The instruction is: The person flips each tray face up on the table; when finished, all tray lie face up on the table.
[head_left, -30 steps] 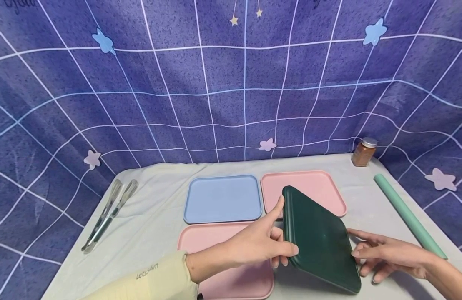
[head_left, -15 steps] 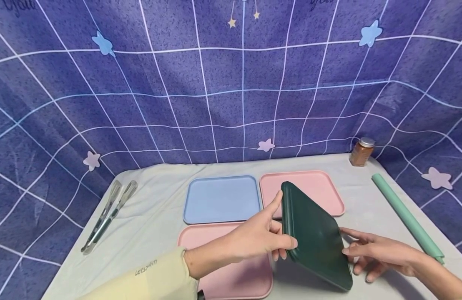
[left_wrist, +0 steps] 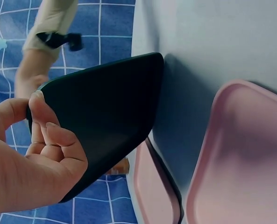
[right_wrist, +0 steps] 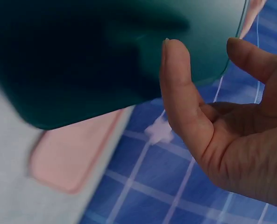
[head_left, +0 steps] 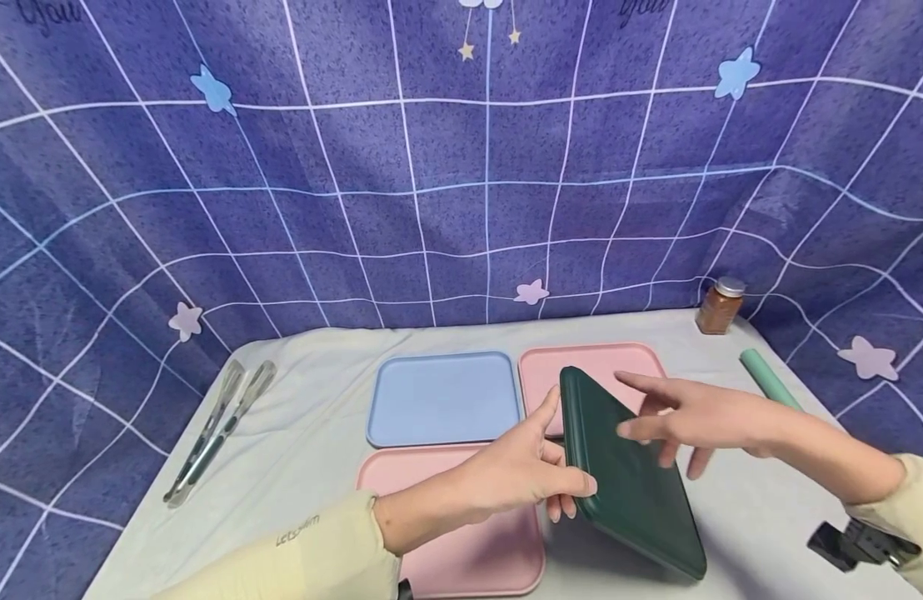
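A dark green rectangular tray (head_left: 630, 500) stands tilted over the right of the table, its left edge raised and its lower right edge at the cloth. My left hand (head_left: 517, 479) pinches that raised edge, thumb on one face and fingers curled behind; the left wrist view shows the fingers against the tray (left_wrist: 105, 107). My right hand (head_left: 701, 417) is over the tray's upper right part, fingers spread and loosely bent, holding nothing. In the right wrist view the right hand (right_wrist: 241, 149) is close to the tray face; whether a fingertip touches it I cannot tell.
A pink tray (head_left: 469, 567) lies under my left forearm. Behind it are a blue tray (head_left: 442, 400) and another pink tray (head_left: 551, 375), partly covered. Tongs (head_left: 207, 454) lie at the left; a jar (head_left: 720, 307) and a partly hidden green roll (head_left: 769, 379) are at the right.
My right hand has left the tray's right edge and moved up and left, over the tray. The left hand keeps its grip; the tray has shifted slightly left.
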Demonstrator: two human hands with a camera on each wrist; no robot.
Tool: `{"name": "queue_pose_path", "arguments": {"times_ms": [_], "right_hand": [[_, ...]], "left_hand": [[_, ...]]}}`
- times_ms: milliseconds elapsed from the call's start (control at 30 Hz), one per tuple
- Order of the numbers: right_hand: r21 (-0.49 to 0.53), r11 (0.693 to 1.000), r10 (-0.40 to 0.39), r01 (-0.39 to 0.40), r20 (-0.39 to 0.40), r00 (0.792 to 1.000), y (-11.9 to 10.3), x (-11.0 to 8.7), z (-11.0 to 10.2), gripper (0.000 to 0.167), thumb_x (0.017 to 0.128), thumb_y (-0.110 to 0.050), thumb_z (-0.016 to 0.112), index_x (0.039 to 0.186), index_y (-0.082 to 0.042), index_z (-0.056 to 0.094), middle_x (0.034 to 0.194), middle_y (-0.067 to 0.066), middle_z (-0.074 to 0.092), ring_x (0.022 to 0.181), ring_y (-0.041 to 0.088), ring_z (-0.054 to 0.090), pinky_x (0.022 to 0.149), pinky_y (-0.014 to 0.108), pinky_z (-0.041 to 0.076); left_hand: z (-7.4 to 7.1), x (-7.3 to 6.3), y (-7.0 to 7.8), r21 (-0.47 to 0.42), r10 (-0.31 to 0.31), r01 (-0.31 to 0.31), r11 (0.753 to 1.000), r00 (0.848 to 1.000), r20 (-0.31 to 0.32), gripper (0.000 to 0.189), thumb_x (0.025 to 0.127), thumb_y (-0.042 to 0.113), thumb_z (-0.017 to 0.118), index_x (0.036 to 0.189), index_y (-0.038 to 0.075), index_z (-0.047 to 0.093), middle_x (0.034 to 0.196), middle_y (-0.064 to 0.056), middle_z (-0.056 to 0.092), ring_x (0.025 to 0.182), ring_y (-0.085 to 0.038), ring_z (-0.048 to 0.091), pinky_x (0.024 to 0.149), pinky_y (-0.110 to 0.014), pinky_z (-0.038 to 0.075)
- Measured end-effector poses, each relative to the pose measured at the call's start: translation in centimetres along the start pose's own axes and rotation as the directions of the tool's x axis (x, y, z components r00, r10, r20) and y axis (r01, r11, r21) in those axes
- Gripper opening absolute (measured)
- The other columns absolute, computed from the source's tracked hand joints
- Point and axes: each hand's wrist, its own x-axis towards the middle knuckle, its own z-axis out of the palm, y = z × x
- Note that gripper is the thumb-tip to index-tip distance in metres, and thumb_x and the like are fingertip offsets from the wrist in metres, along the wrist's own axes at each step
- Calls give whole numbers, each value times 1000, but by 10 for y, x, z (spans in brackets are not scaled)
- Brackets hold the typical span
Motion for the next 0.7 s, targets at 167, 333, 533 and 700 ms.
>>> {"name": "queue_pose_path", "arguments": {"times_ms": [167,333,533,700], "right_hand": [[-71,997,11,-10,17,1000,-44,5,9,95,94,-48,65,163,-13,9,109,11,56,76,23,62,55,40,56],[-122,992,26,-24,19,999,-63,11,15,88,93,-47,67,159,-13,19,97,12,55,67,23,62,48,35,53],[-211,976,53,-52,-2,999,-72,15,16,65,93,-42,68,142,-14,37,89,10,54,58,21,63,43,33,52],[-260,963,76,-72,5,997,-76,14,17,78,91,-45,70,148,-9,32,92,10,55,58,22,63,43,34,53]], "left_hand": [[1,2,4,8,13,-13,1000,1000,21,114,84,8,74,161,34,-5,65,-4,64,50,-14,57,55,-24,49],[2,5,7,-11,0,0,1000,999,34,114,84,7,74,161,33,-6,66,-3,63,50,-14,58,55,-25,50],[4,5,10,-36,-21,22,999,999,34,114,85,7,74,161,31,-7,65,-4,62,51,-15,58,59,-25,52],[6,2,13,-42,-36,37,998,999,29,114,85,7,75,161,30,-7,65,-5,61,51,-14,59,65,-26,54]]}}
